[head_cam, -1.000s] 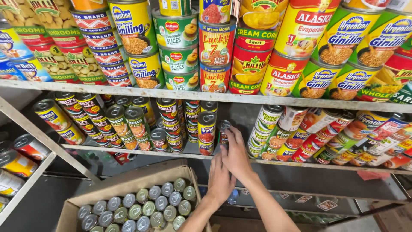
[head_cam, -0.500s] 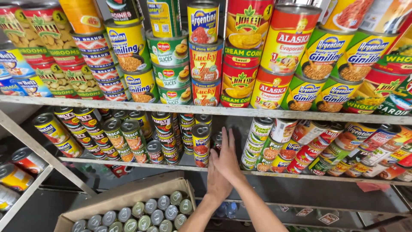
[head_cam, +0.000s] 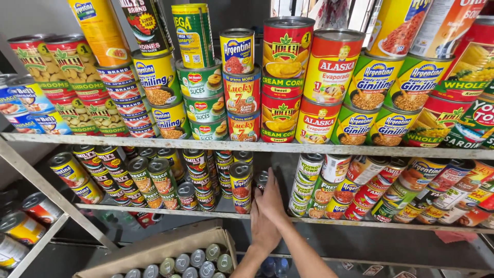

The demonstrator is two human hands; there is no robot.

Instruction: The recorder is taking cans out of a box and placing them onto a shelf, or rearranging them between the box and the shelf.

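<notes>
Silver-topped small can (head_cam: 262,178) sits deep in the gap on the lower shelf (head_cam: 360,222), between the red-labelled can stack (head_cam: 241,186) and the green-labelled cans (head_cam: 303,193), right at the tips of the right hand (head_cam: 271,198). That hand's fingers (head_cam: 269,180) are held straight and close together, touching the can's side rather than wrapping it, and the left hand (head_cam: 263,226) lies flat just below with its fingers together too. Mostly just the shiny lid shows, so I can't tell the label.
</notes>
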